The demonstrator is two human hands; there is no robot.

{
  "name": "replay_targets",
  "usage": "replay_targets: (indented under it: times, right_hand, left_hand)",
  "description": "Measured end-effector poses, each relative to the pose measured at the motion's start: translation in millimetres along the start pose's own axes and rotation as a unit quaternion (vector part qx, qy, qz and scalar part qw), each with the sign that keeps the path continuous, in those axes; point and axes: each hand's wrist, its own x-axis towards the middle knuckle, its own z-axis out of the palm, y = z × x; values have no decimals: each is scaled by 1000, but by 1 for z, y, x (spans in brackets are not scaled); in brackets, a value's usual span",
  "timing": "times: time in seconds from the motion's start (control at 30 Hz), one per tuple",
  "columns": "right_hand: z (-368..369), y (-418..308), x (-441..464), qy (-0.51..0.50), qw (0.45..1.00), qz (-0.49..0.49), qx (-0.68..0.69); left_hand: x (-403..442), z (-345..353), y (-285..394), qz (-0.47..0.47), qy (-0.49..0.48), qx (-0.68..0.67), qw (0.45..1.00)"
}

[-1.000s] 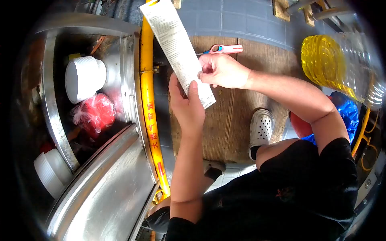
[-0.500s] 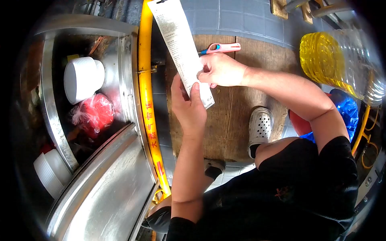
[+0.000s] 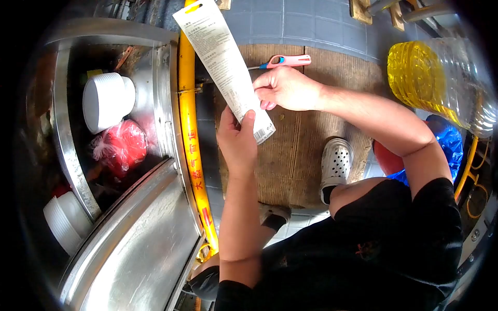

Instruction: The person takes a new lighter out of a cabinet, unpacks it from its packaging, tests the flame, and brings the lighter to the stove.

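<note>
A long white packaging card [image 3: 223, 65] with printed text and a barcode slants across the middle of the view. My left hand [image 3: 239, 142] is closed on its lower part, thumb on top and fingers behind. Beside the card's right edge is my right hand [image 3: 288, 89], its fingers curled into a pinch. Whether the fingertips grip the card's edge or something thin there is too small to tell. Just above that hand, a pink and blue long-nosed lighter [image 3: 290, 61] lies on the wooden board [image 3: 280, 166], its nozzle partly behind the card.
A yellow pipe [image 3: 191, 135] runs along the steel cabinet [image 3: 129, 243] on the left. Inside are white bowls [image 3: 104, 103] and a red bundle in clear plastic [image 3: 122, 147]. Bottles of yellow oil [image 3: 420, 72] and a blue bag [image 3: 446, 145] stand at right.
The card has shifted slightly up and left with my left hand, and its surface has turned a little. My right hand's fingertips have moved off the card's face to its edge.
</note>
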Motion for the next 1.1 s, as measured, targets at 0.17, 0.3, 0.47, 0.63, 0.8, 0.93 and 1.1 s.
replay_targets:
  times: [0.17, 0.3, 0.47, 0.63, 0.8, 0.93, 1.1]
  right_hand:
    - [-2, -8, -4, -21, 999, -4, -45]
    - [-4, -5, -2, -35, 999, -16, -34]
    - [-5, -15, -5, -30, 999, 16, -16]
    - [-7, -15, -5, -21, 998, 46, -34]
    - [-9, -1, -3, -27, 998, 30, 56]
    - [-8, 6, -3, -72, 984, 18, 162]
    - [-7, 15, 0, -89, 983, 39, 153]
  left_hand:
    - [-2, 0, -3, 12, -7, 10, 1000]
    - [-2, -2, -2, 9, -16, 6, 1000]
    - [-3, -3, -1, -4, -32, -7, 999]
    - [-4, 0, 3, -14, -32, -42, 999]
    - [-3, -6, 1, -54, -48, -111, 991]
    - [-3, -12, -7, -95, -89, -247, 960]
    - [1, -2, -16, -45, -76, -252, 964]
